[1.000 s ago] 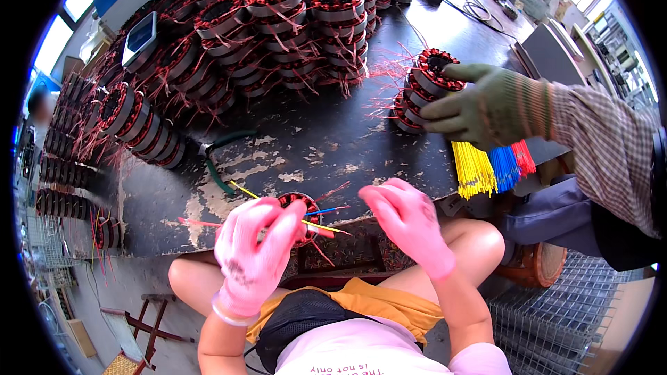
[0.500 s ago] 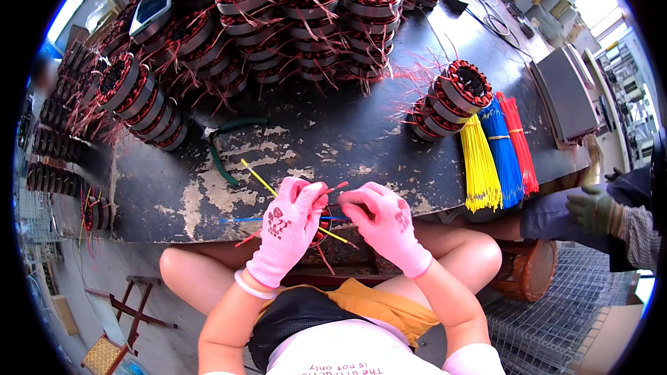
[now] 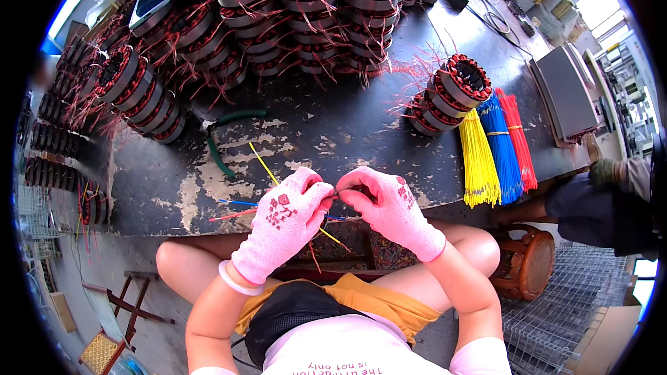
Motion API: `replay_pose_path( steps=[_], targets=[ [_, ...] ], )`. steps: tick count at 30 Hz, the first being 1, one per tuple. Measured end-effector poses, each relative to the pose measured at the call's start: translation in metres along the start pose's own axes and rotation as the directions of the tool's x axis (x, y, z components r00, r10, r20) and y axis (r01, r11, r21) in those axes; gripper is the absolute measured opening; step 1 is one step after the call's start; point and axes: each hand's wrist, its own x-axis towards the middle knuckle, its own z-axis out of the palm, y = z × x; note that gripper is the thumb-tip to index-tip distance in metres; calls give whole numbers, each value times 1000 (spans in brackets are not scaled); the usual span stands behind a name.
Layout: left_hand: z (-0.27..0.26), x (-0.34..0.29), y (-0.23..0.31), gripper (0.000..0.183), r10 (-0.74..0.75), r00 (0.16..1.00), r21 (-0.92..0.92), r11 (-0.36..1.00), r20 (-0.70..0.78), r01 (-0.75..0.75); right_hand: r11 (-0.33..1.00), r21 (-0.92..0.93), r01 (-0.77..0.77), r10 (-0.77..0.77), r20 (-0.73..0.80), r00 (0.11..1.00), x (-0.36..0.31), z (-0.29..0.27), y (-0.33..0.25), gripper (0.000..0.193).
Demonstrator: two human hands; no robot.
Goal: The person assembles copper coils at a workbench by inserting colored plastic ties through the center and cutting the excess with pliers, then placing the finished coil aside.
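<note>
Left hand (image 3: 283, 215) and right hand (image 3: 389, 208), fingers pinched, tips nearly touching, what's between too small to tell! Yellow wire (image 3: 263, 162), blue wire (image 3: 238, 202), red wire (image 3: 233, 216) jut past the left; pliers (image 3: 219, 159) beyond, on the surface (image 3: 347, 132).

Two pink-gloved hands (image 3: 283, 215), three wire bundles (image 3: 503, 156).
I counted one pair of pliers (image 3: 218, 157), one drum-shaped stool (image 3: 531, 264); the coil stacks (image 3: 308, 5) overlapped too much to tally.
</note>
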Motion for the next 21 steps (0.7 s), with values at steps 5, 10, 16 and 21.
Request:
replay_pose_path(
  steps=[5, 10, 16, 21],
  targets=[
    [8, -1, 6, 20, -57, 998, -64, 996, -21, 56, 993, -68, 95, -95, 4, 995, 3, -3, 14, 14],
    [26, -9, -4, 20, 29, 996, 6, 1000, -83, -29, 951, 170, -260, 221, 219, 950, 15, -11, 12, 16],
    [29, -8, -10, 21, 67, 995, -26, 997, -76, -69, 998, 14, -66, 66, -15, 998, 5, -5, 29, 27],
    [31, -6, -9, 20, 54, 996, -50, 997, -65, -58, 569, -724, 390, -522, 48, 852, -14, 0, 37, 45]
  ],
)
